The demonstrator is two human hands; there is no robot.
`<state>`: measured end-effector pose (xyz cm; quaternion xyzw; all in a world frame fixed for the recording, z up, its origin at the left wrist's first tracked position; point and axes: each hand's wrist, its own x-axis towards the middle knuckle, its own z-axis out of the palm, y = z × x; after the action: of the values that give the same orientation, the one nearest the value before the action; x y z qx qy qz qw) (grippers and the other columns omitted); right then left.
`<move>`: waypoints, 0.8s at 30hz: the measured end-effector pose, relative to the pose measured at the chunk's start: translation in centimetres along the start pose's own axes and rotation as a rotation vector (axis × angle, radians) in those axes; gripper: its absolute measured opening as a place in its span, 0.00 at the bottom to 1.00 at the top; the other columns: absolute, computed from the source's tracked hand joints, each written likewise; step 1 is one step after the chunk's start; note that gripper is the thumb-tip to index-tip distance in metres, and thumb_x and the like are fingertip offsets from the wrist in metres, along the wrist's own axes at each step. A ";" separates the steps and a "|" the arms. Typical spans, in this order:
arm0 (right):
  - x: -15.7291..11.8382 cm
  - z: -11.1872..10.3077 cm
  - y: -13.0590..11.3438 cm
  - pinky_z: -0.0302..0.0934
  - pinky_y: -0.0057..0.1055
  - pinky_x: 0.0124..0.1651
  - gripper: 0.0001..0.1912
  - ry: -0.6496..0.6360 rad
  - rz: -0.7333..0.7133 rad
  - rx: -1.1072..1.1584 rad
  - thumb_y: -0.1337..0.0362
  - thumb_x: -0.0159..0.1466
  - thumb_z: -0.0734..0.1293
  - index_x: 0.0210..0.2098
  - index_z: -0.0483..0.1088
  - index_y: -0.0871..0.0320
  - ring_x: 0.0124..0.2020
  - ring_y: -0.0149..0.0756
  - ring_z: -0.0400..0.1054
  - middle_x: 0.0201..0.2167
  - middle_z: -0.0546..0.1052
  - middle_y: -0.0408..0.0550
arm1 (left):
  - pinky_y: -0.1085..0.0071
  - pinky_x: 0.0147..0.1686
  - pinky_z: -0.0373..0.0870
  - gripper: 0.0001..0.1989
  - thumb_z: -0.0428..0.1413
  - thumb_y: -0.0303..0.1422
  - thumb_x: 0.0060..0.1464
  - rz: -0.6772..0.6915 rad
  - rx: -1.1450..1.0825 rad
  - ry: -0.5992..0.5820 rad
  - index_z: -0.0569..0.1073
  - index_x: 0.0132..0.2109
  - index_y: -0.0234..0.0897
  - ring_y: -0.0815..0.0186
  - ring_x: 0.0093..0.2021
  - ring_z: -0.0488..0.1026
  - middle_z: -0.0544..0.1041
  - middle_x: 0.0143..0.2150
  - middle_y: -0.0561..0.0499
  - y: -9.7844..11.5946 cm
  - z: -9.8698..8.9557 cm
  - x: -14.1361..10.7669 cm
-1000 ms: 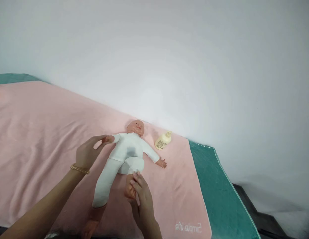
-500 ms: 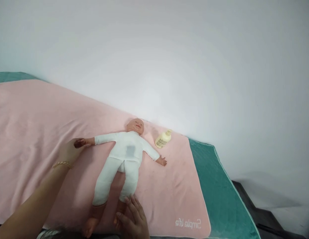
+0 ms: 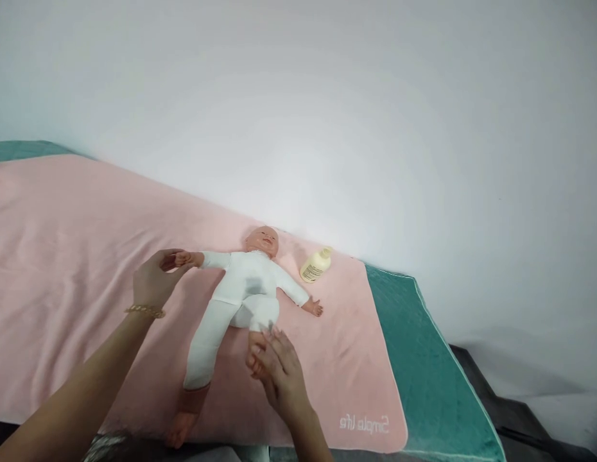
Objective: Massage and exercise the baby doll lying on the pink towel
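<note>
A baby doll (image 3: 233,279) in a white cloth suit lies on its back on a pink blanket (image 3: 110,218), head toward the wall. My left hand (image 3: 158,279) is closed around the doll's hand (image 3: 189,258) on the left side, its arm stretched outward. With my right hand (image 3: 285,372) I grip the doll's lower leg by the foot (image 3: 255,360); that leg is bent, its knee raised toward the belly. The other leg (image 3: 199,353) stays straight on the blanket. A grey patch shows on the doll's chest.
A pale yellow pump bottle (image 3: 316,266) stands beside the doll's free arm. Under the pink blanket lies a green quilted cover (image 3: 404,321), showing at the right. A white wall (image 3: 298,128) rises behind, and something dark (image 3: 515,417) is at the lower right.
My right hand has moved up with the doll's leg, bending it at the knee. My left hand has shifted up and slightly right, bringing the doll's hand nearer its body.
</note>
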<state>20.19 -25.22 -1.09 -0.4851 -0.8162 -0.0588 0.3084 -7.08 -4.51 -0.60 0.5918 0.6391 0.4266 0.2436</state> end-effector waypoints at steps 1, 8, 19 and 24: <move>1.0 -0.4 0.5 0.60 0.50 0.63 0.22 0.004 -0.004 0.015 0.67 0.69 0.58 0.62 0.61 0.53 0.66 0.42 0.57 0.59 0.70 0.52 | 0.71 0.42 0.71 0.22 0.61 0.41 0.52 -0.014 -0.064 0.014 0.74 0.50 0.34 0.62 0.43 0.76 0.79 0.45 0.49 1.1 0.4 -0.5; 5.5 -0.7 2.8 0.57 0.49 0.65 0.23 0.011 0.129 0.131 0.58 0.72 0.54 0.64 0.58 0.55 0.69 0.42 0.49 0.60 0.69 0.51 | 0.67 0.45 0.71 0.13 0.52 0.41 0.60 0.407 -0.041 -0.155 0.76 0.47 0.43 0.59 0.47 0.76 0.80 0.47 0.52 5.0 5.7 -5.2; 4.0 -0.8 1.0 0.60 0.47 0.64 0.21 0.044 0.172 0.182 0.59 0.71 0.58 0.62 0.60 0.54 0.68 0.43 0.52 0.58 0.71 0.51 | 0.67 0.48 0.71 0.14 0.53 0.44 0.59 0.389 -0.074 -0.073 0.78 0.46 0.43 0.59 0.47 0.76 0.80 0.46 0.52 3.7 4.2 -4.1; 1.6 -0.8 -1.6 0.62 0.50 0.62 0.18 0.061 0.086 0.079 0.61 0.67 0.65 0.56 0.67 0.54 0.68 0.45 0.52 0.57 0.72 0.51 | 0.65 0.44 0.73 0.18 0.57 0.43 0.57 0.095 -0.061 0.129 0.77 0.52 0.44 0.56 0.47 0.76 0.80 0.47 0.51 1.0 2.1 -2.3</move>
<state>18.63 -25.17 0.79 -0.5052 -0.7864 -0.0279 0.3543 -4.39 -6.21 -1.29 0.5851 0.6114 0.4941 0.1990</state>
